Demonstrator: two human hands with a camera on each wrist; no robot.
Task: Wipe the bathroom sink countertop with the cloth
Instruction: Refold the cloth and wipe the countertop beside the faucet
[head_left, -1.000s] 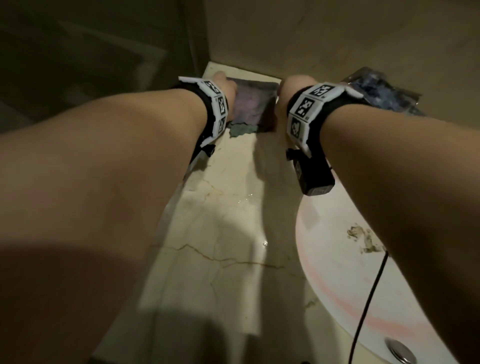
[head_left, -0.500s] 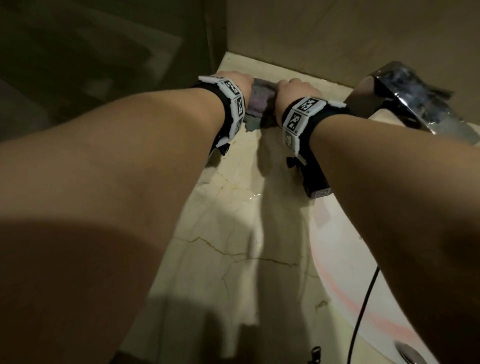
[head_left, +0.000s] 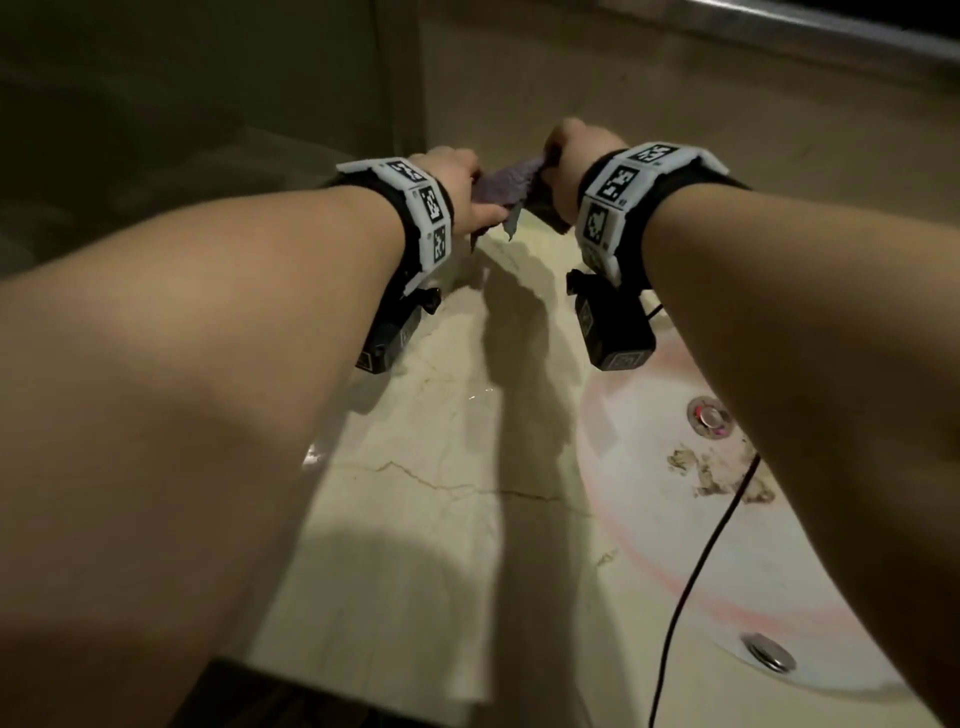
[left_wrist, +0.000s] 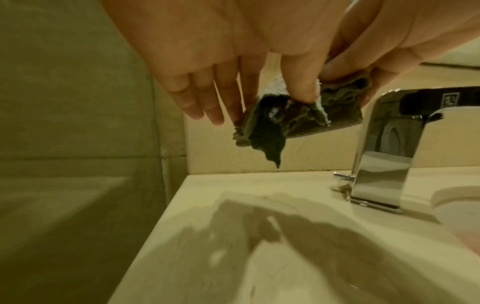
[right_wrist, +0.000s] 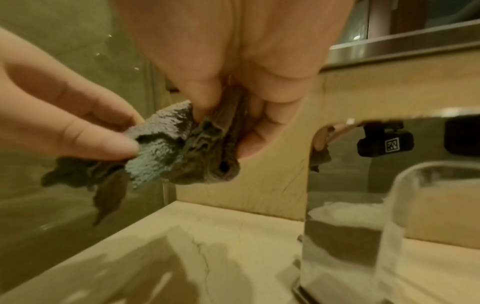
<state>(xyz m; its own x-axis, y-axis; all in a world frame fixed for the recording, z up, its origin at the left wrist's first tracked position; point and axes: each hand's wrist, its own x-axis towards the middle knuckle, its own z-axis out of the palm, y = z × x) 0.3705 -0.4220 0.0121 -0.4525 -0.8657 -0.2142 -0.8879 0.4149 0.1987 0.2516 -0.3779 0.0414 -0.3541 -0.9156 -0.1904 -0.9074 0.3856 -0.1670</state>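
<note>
A crumpled, dark grey-purple cloth (head_left: 506, 189) hangs in the air at 12 o'clock, pinched by the left hand (head_left: 457, 189) and right hand (head_left: 574, 166) above the countertop (head_left: 441, 467)'s far corner. The tap (left_wrist: 381, 148) stands at 3 o'clock.

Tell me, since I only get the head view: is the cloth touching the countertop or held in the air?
Observer: In the air. The left wrist view shows the cloth hanging clear above the countertop.
Operator: How is it held?
Observer: The left hand pinches one end with its thumb, and its outer fingers stick out straight.
Operator: Is there a tap?
Observer: Yes, a chrome faucet stands on the countertop just right of the cloth.
</note>
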